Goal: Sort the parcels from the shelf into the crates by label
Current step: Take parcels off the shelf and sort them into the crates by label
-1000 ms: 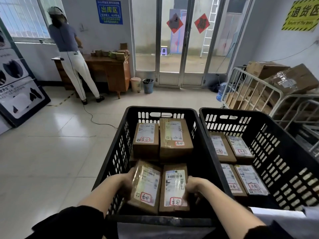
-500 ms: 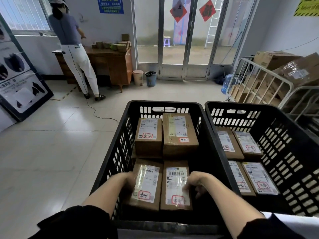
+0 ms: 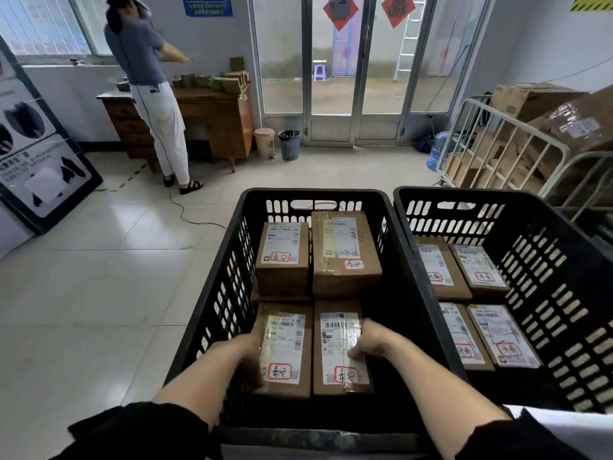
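Two black slotted crates stand side by side. The left crate [image 3: 229, 270] holds several brown parcels with white labels and red-framed marks. My left hand [image 3: 250, 355] grips the left side of the near left parcel [image 3: 282, 346]. My right hand [image 3: 370, 338] grips the right edge of the near right parcel [image 3: 338, 350], fingers over its label. Both parcels lie flat and side by side low in the crate. Behind them sit two taller parcels [image 3: 283, 257], [image 3: 345, 250]. The right crate [image 3: 564, 287] holds several flat parcels with a different red mark.
A person [image 3: 149, 91] stands at a wooden desk [image 3: 225, 117] at the back left. Two bins [image 3: 288, 142] stand by glass doors. A metal cage cart [image 3: 497, 147] with cardboard boxes stands at the right. Tiled floor lies open on the left.
Both near parcels have gone from tilted up to lying flat, lower in the left crate, with my hands still on their outer sides. The view has tipped down and closer.
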`<move>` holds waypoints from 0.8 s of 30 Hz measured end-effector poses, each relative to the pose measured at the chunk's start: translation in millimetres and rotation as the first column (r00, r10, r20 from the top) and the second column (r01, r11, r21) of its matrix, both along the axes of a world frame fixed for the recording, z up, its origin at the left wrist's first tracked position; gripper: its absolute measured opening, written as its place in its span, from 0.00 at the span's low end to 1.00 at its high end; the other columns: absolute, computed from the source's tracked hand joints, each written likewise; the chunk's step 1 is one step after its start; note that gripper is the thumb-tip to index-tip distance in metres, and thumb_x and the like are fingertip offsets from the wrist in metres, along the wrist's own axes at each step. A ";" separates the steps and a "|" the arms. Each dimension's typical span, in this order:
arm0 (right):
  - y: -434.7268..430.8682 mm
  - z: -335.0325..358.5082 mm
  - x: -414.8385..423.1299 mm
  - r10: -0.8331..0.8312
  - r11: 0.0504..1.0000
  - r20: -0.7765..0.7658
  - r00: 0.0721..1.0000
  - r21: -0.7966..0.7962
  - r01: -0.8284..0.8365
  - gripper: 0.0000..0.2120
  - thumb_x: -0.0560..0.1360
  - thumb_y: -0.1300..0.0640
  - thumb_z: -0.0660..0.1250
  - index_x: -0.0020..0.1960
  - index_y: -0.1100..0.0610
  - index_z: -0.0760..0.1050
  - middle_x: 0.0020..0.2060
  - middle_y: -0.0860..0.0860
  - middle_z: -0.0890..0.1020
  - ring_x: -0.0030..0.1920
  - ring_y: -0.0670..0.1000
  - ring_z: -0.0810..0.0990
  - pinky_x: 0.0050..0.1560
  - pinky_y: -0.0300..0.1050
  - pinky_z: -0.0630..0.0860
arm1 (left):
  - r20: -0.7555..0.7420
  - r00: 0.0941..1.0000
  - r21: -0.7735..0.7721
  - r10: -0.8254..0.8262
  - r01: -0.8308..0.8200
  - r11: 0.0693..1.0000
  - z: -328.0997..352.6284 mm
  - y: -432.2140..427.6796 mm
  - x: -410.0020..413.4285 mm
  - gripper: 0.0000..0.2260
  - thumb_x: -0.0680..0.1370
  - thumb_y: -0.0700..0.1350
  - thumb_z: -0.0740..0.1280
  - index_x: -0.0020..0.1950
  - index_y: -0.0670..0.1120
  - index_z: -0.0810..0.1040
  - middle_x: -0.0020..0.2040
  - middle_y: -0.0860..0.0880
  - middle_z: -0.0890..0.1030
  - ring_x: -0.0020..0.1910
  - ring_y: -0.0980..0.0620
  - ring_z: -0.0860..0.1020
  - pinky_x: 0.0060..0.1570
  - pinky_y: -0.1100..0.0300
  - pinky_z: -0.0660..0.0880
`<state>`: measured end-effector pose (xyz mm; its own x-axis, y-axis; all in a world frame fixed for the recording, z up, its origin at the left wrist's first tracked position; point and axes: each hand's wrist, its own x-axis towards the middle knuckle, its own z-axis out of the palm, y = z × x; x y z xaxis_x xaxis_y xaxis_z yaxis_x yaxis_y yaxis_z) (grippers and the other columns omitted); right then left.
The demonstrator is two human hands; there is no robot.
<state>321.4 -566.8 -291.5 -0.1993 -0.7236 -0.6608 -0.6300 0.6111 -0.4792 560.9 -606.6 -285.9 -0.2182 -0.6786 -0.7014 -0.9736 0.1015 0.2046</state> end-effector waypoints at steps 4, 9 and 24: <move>3.3 5.6 1.9 0.210 0.968 -0.232 0.950 -0.089 -0.235 0.45 0.65 0.55 0.76 0.73 0.58 0.54 0.67 0.57 0.69 0.67 0.57 0.69 0.67 0.49 0.69 | 0.007 0.999 -0.039 -0.035 0.035 0.999 -3.4 -3.4 -0.4 0.41 0.71 0.46 0.70 0.76 0.45 0.48 0.69 0.43 0.70 0.67 0.44 0.70 0.66 0.50 0.70; 10.6 5.2 16.7 0.550 0.770 -0.426 0.718 -0.073 -0.633 0.47 0.63 0.47 0.77 0.74 0.56 0.55 0.73 0.57 0.59 0.73 0.58 0.58 0.71 0.53 0.63 | 0.112 0.957 -0.177 -0.269 0.285 0.942 -2.2 -1.1 -6.9 0.50 0.68 0.50 0.75 0.77 0.44 0.42 0.77 0.42 0.49 0.76 0.41 0.50 0.74 0.46 0.55; 2.1 -13.7 27.1 0.674 0.689 -0.411 0.614 0.049 -0.723 0.43 0.72 0.53 0.70 0.76 0.59 0.46 0.75 0.62 0.42 0.76 0.60 0.41 0.75 0.55 0.52 | 0.206 0.903 -0.165 -0.377 0.412 0.896 -8.6 -1.9 -18.4 0.43 0.74 0.43 0.70 0.77 0.41 0.42 0.78 0.41 0.42 0.77 0.42 0.46 0.74 0.46 0.55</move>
<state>348.6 -564.7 -305.2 0.1917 -0.8093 -0.5552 -0.9804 -0.1313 -0.1471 542.5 -608.4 -294.6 -0.3902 -0.6898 -0.6098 -0.8626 0.5055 -0.0199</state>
